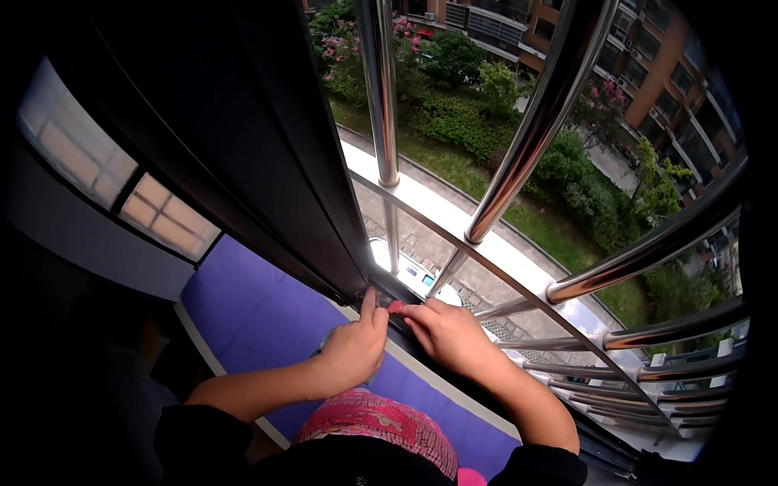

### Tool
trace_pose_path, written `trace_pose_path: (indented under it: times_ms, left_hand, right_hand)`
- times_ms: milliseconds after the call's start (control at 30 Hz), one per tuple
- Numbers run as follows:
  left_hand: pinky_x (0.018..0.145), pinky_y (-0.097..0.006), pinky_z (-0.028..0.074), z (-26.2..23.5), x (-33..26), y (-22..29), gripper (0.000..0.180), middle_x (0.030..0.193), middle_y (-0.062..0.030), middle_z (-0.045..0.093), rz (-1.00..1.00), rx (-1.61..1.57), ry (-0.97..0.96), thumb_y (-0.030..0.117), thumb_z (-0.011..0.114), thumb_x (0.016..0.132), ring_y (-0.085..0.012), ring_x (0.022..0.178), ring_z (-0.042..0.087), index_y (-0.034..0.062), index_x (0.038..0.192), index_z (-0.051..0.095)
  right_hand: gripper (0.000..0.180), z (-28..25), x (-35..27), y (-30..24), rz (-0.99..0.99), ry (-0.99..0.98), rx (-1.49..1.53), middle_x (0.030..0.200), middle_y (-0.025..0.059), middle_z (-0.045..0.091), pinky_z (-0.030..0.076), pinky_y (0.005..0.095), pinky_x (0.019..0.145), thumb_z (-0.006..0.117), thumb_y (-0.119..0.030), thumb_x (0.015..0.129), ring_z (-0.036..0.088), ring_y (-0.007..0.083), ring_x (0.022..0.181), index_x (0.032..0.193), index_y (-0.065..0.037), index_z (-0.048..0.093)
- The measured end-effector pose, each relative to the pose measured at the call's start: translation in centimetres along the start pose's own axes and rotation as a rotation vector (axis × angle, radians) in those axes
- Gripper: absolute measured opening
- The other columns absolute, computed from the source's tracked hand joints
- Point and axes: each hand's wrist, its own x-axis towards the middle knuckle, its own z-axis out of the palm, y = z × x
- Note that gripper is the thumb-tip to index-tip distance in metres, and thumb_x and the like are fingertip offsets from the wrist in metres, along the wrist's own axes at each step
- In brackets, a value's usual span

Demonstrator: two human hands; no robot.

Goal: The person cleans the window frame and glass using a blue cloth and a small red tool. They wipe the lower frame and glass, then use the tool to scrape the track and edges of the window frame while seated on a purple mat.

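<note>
- Nearest, at the lower edge, a pink patterned cloth [381, 425] lies over the person's lap between two black sleeves; both forearms rise from there toward the window.
- Under the forearms runs a purple cushion [259, 312] on the window seat, stretching from the left to the near right; it has a pale edge on both long sides.
- The left hand [352, 348] rests on the cushion's far edge; its fingers are curled loosely with the thumb raised toward the track, and I cannot tell whether it holds anything.
- The right hand [446, 332] sits just beside it, to the right; its fingertips are pinched together on a small red piece [395, 307] (too small to tell what it is), which lies at the dark window track [381, 296] between the two hands.
- From the track a dark window frame [275, 162] climbs to the far left.
- Beyond the track, shiny steel guard bars [527, 138] fan out to the right, some upright, some level.
- Farthest, well below, lie a paved path, a lawn [559, 235], shrubs and brick apartment blocks [648, 57].
</note>
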Motion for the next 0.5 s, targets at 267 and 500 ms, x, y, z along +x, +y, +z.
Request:
trace_pose_path:
  times_ms: [267,500]
  left_hand:
    - [0.062,-0.042,0.053,0.3,-0.3,-0.3,0.032,0.126,-0.0439,0.031,0.039,-0.042,0.059,0.006,0.057,0.074,-0.0399,0.065,0.062,-0.0060,0.096,0.039]
    - [0.060,-0.038,0.053,1.0,-0.2,-0.3,0.028,0.126,-0.0429,0.032,0.011,0.047,0.087,0.003,0.053,0.074,-0.0366,0.066,0.063,-0.0080,0.096,0.040]
  right_hand:
    - [0.016,0.2,-0.2,-0.4,-0.011,0.028,-0.094,0.071,0.0100,0.056,0.049,0.0387,0.053,0.060,-0.015,0.083,0.058,0.0304,0.059,0.099,-0.012,0.062]
    - [0.015,-0.3,-0.5,-0.8,0.041,0.031,-0.089,0.069,0.0096,0.056,0.049,0.0381,0.051,0.061,-0.015,0.083,0.058,0.0298,0.056,0.097,-0.012,0.063]
